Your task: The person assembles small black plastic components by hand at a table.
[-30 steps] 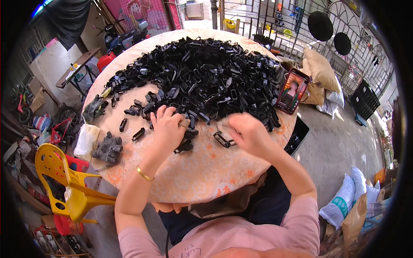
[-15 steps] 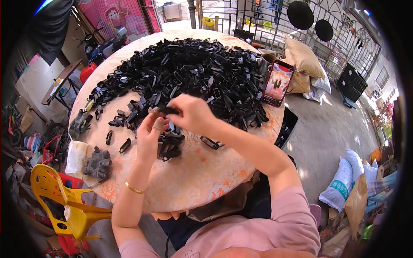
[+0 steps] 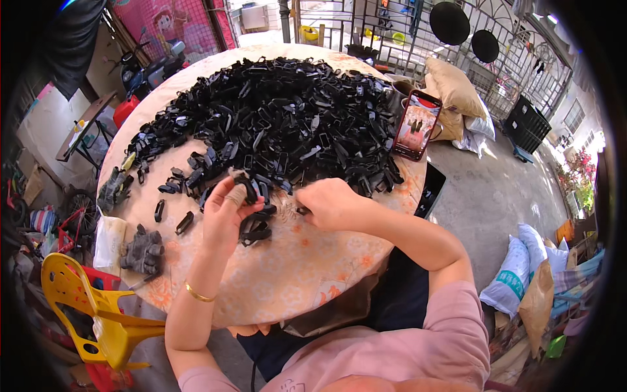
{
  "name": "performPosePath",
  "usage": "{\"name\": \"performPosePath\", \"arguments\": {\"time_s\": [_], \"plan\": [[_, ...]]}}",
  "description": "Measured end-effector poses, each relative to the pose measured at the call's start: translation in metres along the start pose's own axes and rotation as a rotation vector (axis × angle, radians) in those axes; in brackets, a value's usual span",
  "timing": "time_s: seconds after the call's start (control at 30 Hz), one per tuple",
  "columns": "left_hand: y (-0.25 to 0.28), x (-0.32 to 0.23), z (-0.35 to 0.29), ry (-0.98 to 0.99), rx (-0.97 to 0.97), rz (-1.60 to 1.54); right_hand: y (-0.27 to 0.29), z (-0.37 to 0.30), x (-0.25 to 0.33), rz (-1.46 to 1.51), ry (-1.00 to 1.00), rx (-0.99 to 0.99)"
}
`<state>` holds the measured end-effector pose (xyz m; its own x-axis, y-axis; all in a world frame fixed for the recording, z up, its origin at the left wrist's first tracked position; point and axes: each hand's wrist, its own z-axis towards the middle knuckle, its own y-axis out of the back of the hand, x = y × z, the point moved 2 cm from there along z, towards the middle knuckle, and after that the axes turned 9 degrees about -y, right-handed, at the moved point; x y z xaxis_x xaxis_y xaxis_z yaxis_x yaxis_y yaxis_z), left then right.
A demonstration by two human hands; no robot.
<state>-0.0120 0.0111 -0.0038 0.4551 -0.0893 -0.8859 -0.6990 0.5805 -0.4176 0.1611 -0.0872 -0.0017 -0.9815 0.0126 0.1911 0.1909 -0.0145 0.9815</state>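
Observation:
A big heap of small black plastic frame-like pieces (image 3: 281, 111) covers the far part of the round table. My left hand (image 3: 225, 208) pinches one black oblong piece (image 3: 246, 188) upright, just in front of the heap. To its right, my right hand (image 3: 334, 205) is closed low over the tabletop on a black piece (image 3: 302, 210), mostly hidden beneath the fingers. A small group of black pieces (image 3: 255, 234) lies by my left wrist. Two single black pieces, one of them an oblong piece (image 3: 185, 223), rest farther left.
The table (image 3: 313, 261) has a flowered cloth. A phone (image 3: 416, 125) stands propped at its right edge. Dark gloves (image 3: 144, 251) and a white packet (image 3: 111, 242) lie at the left. A yellow chair (image 3: 98, 313) stands left; sacks (image 3: 454, 88) are piled beyond the phone.
My hands have come apart. The right has moved right and down to a black piece on the table; the left keeps its piece and has dropped slightly.

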Motion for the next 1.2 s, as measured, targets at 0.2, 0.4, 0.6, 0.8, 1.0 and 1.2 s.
{"name": "performPosePath", "arguments": {"time_s": [0.2, 0.4, 0.6, 0.8, 1.0, 1.2], "plan": [[0.000, 0.005, -0.005, 0.001, 0.099, -0.010, 0.023, 0.044, -0.006, 0.803, 0.059, -0.214], [0.001, 0.008, -0.003, -0.010, 0.076, 0.064, 0.015, 0.043, 0.013, 1.431, 0.048, -0.010], [-0.001, 0.011, -0.007, -0.039, 0.074, 0.156, 0.010, 0.030, 0.018, 1.288, -0.001, -0.235], [0.003, 0.016, -0.008, -0.063, 0.109, 0.191, 0.001, 0.029, 0.020, 1.037, 0.084, -0.444], [-0.004, 0.022, -0.008, -0.038, -0.008, 0.013, 0.003, 0.022, 0.030, 0.529, 0.350, -0.833], [0.006, 0.000, -0.001, -0.034, 0.090, -0.093, 0.009, 0.022, 0.027, 0.756, 0.078, -0.427]]}}
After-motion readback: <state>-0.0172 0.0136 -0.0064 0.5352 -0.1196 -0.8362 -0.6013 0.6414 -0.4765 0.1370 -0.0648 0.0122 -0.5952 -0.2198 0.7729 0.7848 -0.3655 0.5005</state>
